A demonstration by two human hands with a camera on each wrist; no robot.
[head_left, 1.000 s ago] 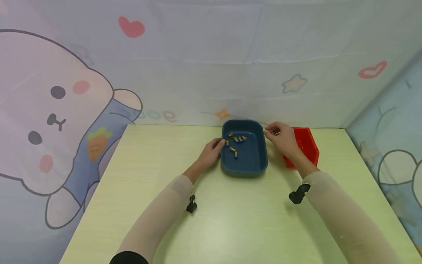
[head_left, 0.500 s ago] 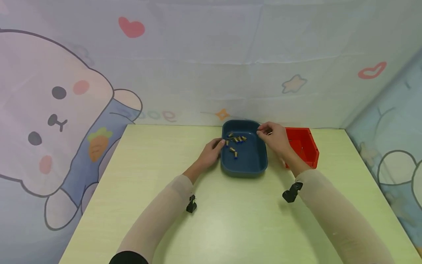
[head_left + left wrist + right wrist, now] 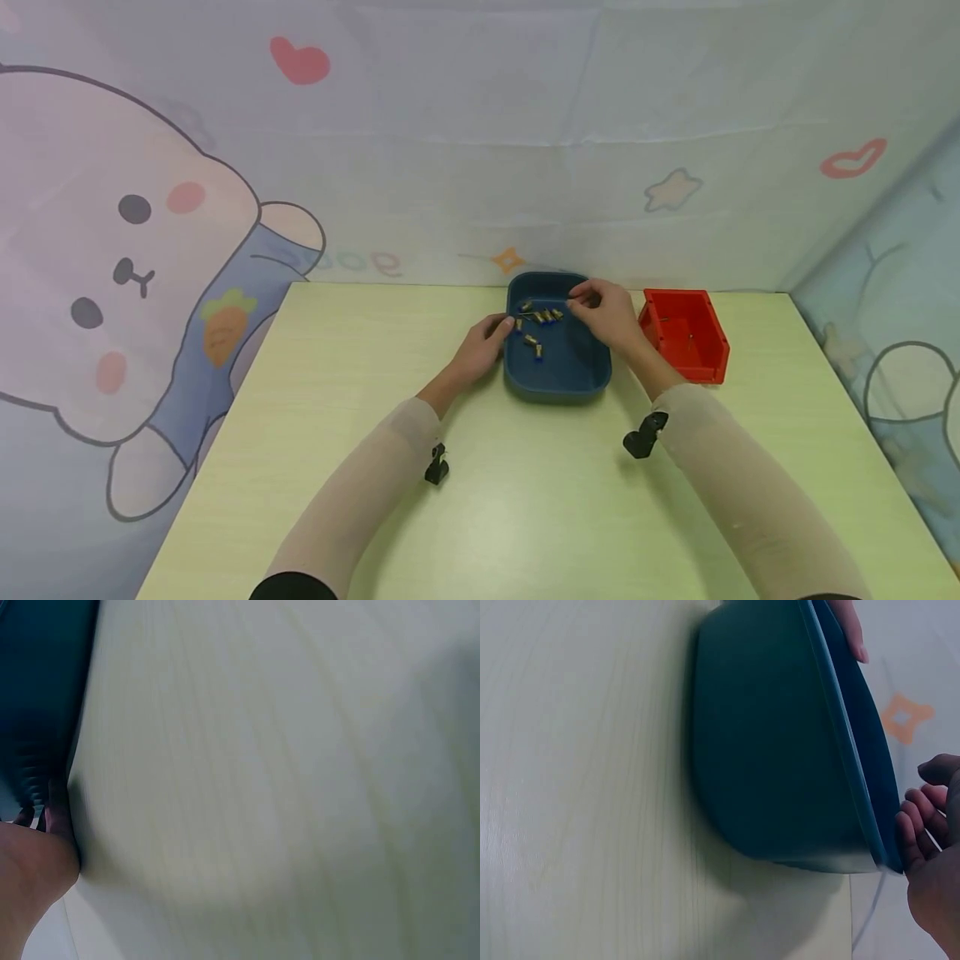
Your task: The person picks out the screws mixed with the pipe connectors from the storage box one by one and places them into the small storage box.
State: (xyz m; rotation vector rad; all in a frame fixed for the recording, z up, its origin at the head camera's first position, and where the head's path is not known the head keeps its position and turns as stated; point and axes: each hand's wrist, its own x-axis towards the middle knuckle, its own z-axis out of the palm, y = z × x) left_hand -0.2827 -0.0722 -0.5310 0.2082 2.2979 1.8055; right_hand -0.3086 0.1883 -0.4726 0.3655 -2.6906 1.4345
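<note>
A pale printed fabric backdrop [image 3: 465,158] with a white cartoon animal, hearts and stars spans the rear, behind a light yellow-green wood-grain table [image 3: 525,508]. Two long off-white sleeves [image 3: 360,492] reach forward over the tabletop. Near its far edge stands a dark blue, round-cornered rectangular tray [image 3: 573,379], and just to the right, apart from it, an angular red plastic bin [image 3: 693,321] with a few tiny bits inside. The left hand [image 3: 478,348] grips the tray's left wall, thumb over the rim and fingers outside. The right hand [image 3: 606,312] is above the tray's far right corner, its fingers bent; whether they pinch anything cannot be told. Small brass-coloured cylindrical pieces with blue ends [image 3: 547,317] lie in the tray's left half, most clustered toward the far side, two nearer the person.
</note>
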